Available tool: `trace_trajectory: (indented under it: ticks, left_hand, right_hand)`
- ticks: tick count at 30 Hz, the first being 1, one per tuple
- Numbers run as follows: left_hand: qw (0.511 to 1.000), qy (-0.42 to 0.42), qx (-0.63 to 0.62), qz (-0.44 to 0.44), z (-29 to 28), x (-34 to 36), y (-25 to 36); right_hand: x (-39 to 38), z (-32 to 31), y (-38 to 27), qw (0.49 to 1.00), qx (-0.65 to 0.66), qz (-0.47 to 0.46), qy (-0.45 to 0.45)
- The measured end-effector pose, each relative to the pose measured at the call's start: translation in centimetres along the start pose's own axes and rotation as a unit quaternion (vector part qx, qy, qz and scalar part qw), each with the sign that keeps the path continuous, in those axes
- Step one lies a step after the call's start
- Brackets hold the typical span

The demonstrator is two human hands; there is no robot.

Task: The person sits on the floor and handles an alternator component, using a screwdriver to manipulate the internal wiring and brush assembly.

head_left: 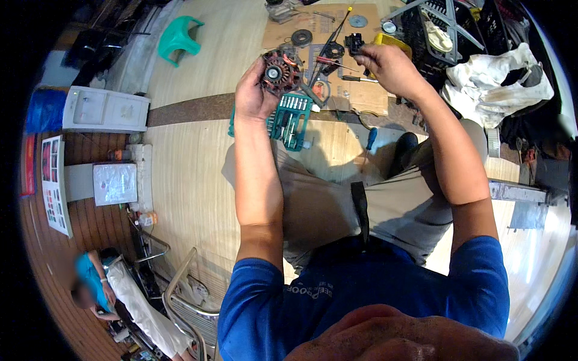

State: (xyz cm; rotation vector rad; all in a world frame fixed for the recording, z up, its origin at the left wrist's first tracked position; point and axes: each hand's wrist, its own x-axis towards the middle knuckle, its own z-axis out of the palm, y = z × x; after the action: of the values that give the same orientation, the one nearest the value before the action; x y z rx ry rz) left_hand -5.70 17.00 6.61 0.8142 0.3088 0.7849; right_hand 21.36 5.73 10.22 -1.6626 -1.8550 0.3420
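My left hand (250,93) is closed round the side of an alternator (280,72), a round dark metal body with reddish copper windings and a shaft end in its middle. Farther right, my right hand (391,67) pinches a small black part (353,43) at its fingertips; its exact kind is hard to make out. Under and between the hands lies a sheet of cardboard (368,96) with loose parts and tools. A red-handled screwdriver (328,61) and a dark-handled screwdriver (356,79) rest there, beside a black ring-shaped part (301,38).
A green socket set case (294,142) lies open below my left hand. Close to my feet is a blue-handled screwdriver (372,137). Black crates (442,51) and a white cloth (490,84) are at right. A green stool (179,39) stands far left; another person (93,277) sits lower left.
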Motion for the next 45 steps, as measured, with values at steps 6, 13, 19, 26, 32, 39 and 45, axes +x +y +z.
trace_trajectory:
  ticks: [6,13,19,26,32,39,45]
  left_hand:
    - [0.979,0.093,-0.159,0.082,0.3,0.3,0.5]
    - [0.947,0.225,0.116,0.196,1.2,-0.3,1.1]
    - [0.973,0.175,0.146,0.017,-0.4,-1.6,3.8]
    - [0.936,0.273,-0.148,0.168,-3.2,-0.5,3.8]
    - [0.792,0.434,0.142,0.405,-3.0,-0.3,4.2]
    - [0.894,0.27,0.343,0.102,-5.0,-3.6,7.1]
    - [0.973,0.217,0.056,0.063,-6.5,-3.6,6.9]
  right_hand:
    - [-2.2,3.9,-1.1,0.981,0.026,-0.104,-0.163]
    - [-2.5,-0.2,-4.6,0.946,0.197,-0.08,-0.244]
    - [-0.8,-3.9,1.4,0.995,0.079,0.004,-0.052]
    - [-2.8,1.9,0.8,0.97,0.039,-0.077,-0.228]
    - [-3.8,1.3,-3.6,0.899,0.203,-0.086,-0.378]
    - [-2.4,-4.6,2.5,0.982,0.157,0.027,-0.106]
    - [-2.4,-1.3,5.7,0.988,0.017,0.013,-0.153]
